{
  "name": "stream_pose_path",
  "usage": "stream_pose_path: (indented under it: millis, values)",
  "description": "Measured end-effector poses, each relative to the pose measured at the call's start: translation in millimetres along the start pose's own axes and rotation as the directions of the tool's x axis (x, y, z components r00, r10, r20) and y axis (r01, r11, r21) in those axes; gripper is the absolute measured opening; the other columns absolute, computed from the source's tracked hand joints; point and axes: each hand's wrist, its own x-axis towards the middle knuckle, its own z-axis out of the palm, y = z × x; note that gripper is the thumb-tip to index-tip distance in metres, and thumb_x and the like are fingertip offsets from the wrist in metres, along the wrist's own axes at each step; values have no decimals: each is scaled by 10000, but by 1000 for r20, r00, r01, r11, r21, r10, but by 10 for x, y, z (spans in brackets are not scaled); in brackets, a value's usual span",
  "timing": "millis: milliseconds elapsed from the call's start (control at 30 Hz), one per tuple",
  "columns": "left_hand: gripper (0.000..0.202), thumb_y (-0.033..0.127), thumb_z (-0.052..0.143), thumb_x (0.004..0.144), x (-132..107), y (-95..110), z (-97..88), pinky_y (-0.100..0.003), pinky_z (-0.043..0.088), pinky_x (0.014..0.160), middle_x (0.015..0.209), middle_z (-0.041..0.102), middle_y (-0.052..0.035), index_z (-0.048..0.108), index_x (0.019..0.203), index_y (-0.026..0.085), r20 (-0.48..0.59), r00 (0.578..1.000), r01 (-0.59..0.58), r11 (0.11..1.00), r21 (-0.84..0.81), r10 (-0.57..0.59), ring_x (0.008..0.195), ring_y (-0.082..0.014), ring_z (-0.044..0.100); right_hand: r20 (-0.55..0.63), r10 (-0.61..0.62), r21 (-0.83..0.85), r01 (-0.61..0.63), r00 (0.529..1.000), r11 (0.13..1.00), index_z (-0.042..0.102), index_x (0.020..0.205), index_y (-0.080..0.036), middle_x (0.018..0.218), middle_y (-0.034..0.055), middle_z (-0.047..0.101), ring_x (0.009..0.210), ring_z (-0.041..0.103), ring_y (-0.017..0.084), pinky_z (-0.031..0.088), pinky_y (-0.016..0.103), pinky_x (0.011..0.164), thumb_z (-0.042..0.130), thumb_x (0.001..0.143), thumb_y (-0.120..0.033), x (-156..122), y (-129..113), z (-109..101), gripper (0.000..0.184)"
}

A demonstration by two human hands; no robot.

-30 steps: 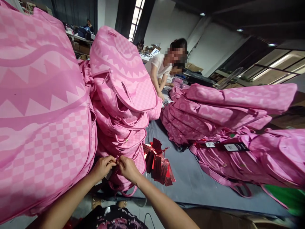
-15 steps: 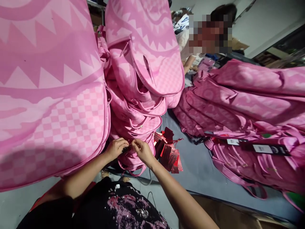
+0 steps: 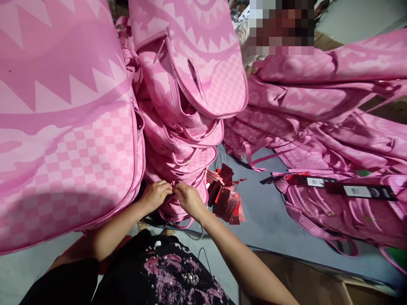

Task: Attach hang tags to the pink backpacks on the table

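Observation:
My left hand [image 3: 158, 195] and my right hand [image 3: 187, 199] meet fingertip to fingertip in front of a stack of pink backpacks [image 3: 182, 159]. Both are closed in a pinch, and the small thing between their fingers is too hidden to name. The stack's top backpack [image 3: 219, 84] has a shark-tooth print, a checkered corner and a partly unzipped side. Close on the left stands another large pink backpack [image 3: 85, 156]. Just right of my right hand lies a bunch of red and black hang tags [image 3: 227, 203] with red cords.
To the right, a pile of pink backpacks [image 3: 305, 101] lies on the grey-covered table [image 3: 260, 224]. Black tags with white labels [image 3: 352, 191] rest on the lower bags there. A co-worker [image 3: 243, 40] is behind the pile. Cardboard [image 3: 295, 279] shows below the table edge.
Upper backpacks in the right pile have shifted and spread, with straps now hanging over the table. My hands stay pinched together at nearly the same place. The view has moved slightly.

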Motion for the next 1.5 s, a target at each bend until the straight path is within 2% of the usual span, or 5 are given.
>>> stream_pose_path:
  millis: [133, 400, 833, 967, 1500]
  values:
    - [106, 100, 508, 842, 14, 72, -8, -247, 408, 635, 779, 648, 8, 561, 850, 191, 56, 992, 100, 982, 159, -110, 733, -151, 619, 26, -38, -192, 43, 999, 980, 547, 782, -167, 745, 37, 625, 694, 574, 151, 346, 258, 674, 440, 892, -110, -11, -41, -8, 163]
    - [204, 120, 421, 882, 28, 149, 47, -252, 401, 629, 769, 626, -21, 588, 785, 189, 28, 1000, 3, 931, 365, -14, 727, -154, 606, -5, 2, -305, -3, 1000, 952, 528, 779, -168, 736, 28, 641, 685, 587, 152, 303, 286, 680, 450, 903, -151, -24, -83, -50, 147]
    - [57, 168, 507, 832, 11, 164, 104, -239, 424, 647, 772, 659, 12, 542, 821, 212, -50, 979, 201, 977, 70, -198, 691, -145, 622, -134, 15, 114, 0, 991, 993, 554, 861, -198, 709, -5, 636, 656, 606, 141, 390, 236, 639, 541, 821, -121, -66, 18, -60, 88]
    - [188, 151, 447, 877, -7, 198, 69, -227, 454, 679, 925, 700, -24, 602, 958, 219, 20, 994, 106, 994, -42, -105, 781, -140, 656, -129, 51, 267, -15, 990, 963, 514, 931, -206, 707, -19, 621, 656, 611, 137, 420, 231, 632, 530, 831, -135, -72, 24, -52, 124]
    - [119, 158, 490, 883, -33, 286, -33, -238, 383, 619, 834, 692, -2, 596, 900, 211, 19, 995, 91, 993, 72, -93, 735, -146, 639, -126, 69, 419, -10, 990, 908, 509, 861, -202, 704, -18, 582, 617, 560, 128, 416, 241, 592, 503, 851, -220, -75, -50, -72, 21]
